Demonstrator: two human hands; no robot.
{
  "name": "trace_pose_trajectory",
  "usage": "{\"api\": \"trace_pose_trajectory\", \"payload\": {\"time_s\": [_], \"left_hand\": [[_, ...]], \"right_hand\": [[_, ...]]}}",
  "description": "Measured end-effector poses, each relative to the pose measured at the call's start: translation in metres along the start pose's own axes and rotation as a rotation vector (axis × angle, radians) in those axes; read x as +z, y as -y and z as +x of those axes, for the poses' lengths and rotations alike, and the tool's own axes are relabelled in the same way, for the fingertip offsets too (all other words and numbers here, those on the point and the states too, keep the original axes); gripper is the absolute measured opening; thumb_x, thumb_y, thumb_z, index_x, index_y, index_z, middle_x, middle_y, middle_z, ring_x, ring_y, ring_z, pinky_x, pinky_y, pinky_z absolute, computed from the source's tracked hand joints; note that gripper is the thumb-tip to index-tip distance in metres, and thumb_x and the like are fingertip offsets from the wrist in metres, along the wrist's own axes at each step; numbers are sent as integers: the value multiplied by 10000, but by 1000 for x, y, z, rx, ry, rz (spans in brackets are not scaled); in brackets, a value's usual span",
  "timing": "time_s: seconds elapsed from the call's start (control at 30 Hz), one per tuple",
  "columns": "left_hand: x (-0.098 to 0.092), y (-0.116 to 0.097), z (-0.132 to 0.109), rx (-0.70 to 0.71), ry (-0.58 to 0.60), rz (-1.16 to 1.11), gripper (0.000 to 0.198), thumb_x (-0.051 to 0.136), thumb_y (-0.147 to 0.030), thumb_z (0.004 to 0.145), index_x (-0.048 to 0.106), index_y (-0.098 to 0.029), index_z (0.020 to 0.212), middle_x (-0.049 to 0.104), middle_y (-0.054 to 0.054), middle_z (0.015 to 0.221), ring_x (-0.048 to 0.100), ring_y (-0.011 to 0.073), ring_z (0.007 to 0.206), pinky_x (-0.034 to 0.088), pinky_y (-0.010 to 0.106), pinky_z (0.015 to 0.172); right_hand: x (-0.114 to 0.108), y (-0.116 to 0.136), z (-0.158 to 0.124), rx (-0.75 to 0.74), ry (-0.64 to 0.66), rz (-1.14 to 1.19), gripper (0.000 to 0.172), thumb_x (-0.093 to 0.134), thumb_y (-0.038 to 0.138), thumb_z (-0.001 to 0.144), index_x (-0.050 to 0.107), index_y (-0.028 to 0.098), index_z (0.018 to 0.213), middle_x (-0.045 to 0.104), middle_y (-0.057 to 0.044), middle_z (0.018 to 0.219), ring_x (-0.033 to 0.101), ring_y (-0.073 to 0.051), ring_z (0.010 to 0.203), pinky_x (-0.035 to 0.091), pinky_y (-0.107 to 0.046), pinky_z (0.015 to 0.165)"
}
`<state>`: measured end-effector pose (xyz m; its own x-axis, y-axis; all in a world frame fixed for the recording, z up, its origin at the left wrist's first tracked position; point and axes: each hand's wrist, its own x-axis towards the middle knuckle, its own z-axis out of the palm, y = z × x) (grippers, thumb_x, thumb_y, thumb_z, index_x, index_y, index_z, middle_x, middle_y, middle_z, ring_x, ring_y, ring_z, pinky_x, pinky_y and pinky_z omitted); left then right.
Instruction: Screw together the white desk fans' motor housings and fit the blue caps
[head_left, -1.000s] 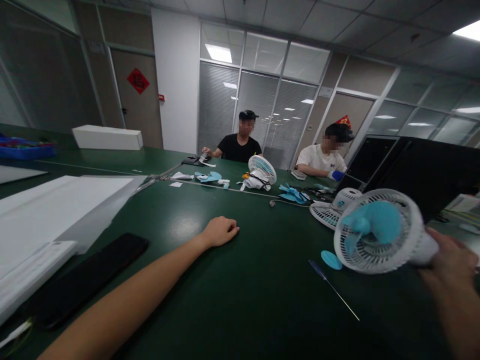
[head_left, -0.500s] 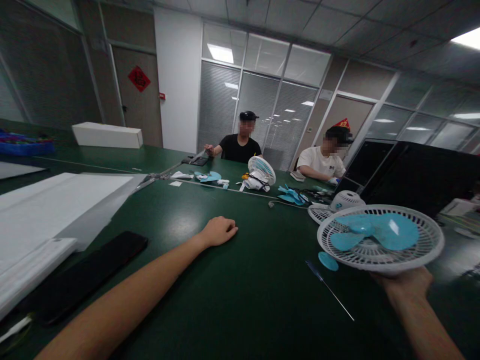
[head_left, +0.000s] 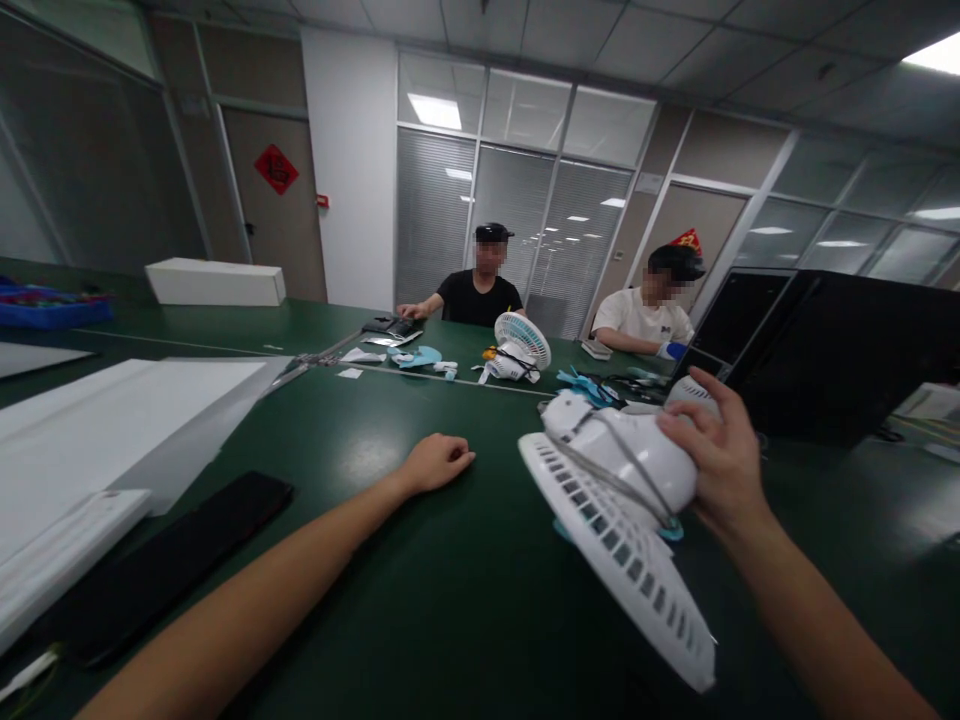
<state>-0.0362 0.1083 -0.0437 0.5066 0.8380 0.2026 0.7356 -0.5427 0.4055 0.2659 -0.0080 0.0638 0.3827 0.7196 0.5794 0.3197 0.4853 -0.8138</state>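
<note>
The right hand (head_left: 724, 455) grips the fan (head_left: 622, 560) above the table (head_left: 450, 620). Left of it, the left hand (head_left: 437, 462) rests half-curled; whether fully closed, I cannot tell. Beyond the fan: a black case (head_left: 832, 350) blocking the view behind, a 2nd fan (head_left: 517, 357), 2 people (head_left: 480, 298). Far left of it, a blue tray (head_left: 64, 316) holds coloured bits.

Left hand (head_left: 437, 463), right hand (head_left: 726, 465) and forearms (head_left: 300, 568) are bare.
</note>
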Motion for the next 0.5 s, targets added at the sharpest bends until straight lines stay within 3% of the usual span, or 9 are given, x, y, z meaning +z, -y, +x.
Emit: {"api": "trace_pose_trajectory", "payload": {"time_s": [0.17, 0.27, 0.33, 0.4, 0.5], "left_hand": [[3, 6, 2, 30, -14, -171, 183, 553, -284, 852, 676, -172, 775, 711, 46, 781, 629, 201, 735, 399, 259, 660], [4, 11, 5, 43, -16, -221, 183, 573, -291, 834, 667, -160, 747, 720, 48, 780, 638, 205, 752, 422, 256, 684], [6, 14, 8, 36, -26, -249, 257, 531, -335, 864, 659, -154, 735, 714, 44, 759, 636, 204, 751, 431, 253, 679], [7, 16, 10, 28, -35, -275, 310, 484, -360, 889, 661, -149, 746, 714, 43, 769, 636, 203, 759, 436, 253, 678], [7, 17, 10, 23, -32, -301, 272, 519, -355, 861, 670, -153, 757, 725, 36, 783, 644, 202, 763, 441, 255, 676]], "right_hand": [[75, 30, -35, -213, 424, -59, 641, 724, 273, 733, 472, 279, 1323, 533, -20, 1000, 643, -166, 803, 567, -389, 806], [97, 38, -54, -433, 554, -238, 611, 688, 221, 745, 492, 268, 1322, 571, -47, 1037, 623, -194, 878, 542, -413, 836], [103, 41, -60, -490, 597, -292, 581, 679, 239, 759, 509, 261, 1314, 597, -47, 1014, 612, -203, 900, 525, -415, 842], [102, 39, -57, -428, 612, -279, 520, 661, 298, 792, 530, 247, 1292, 620, -52, 1007, 612, -210, 926, 516, -410, 845], [87, 25, -39, -190, 582, -197, 450, 586, 432, 849, 565, 224, 1247, 645, -77, 1039, 617, -228, 994, 528, -366, 778]]}}
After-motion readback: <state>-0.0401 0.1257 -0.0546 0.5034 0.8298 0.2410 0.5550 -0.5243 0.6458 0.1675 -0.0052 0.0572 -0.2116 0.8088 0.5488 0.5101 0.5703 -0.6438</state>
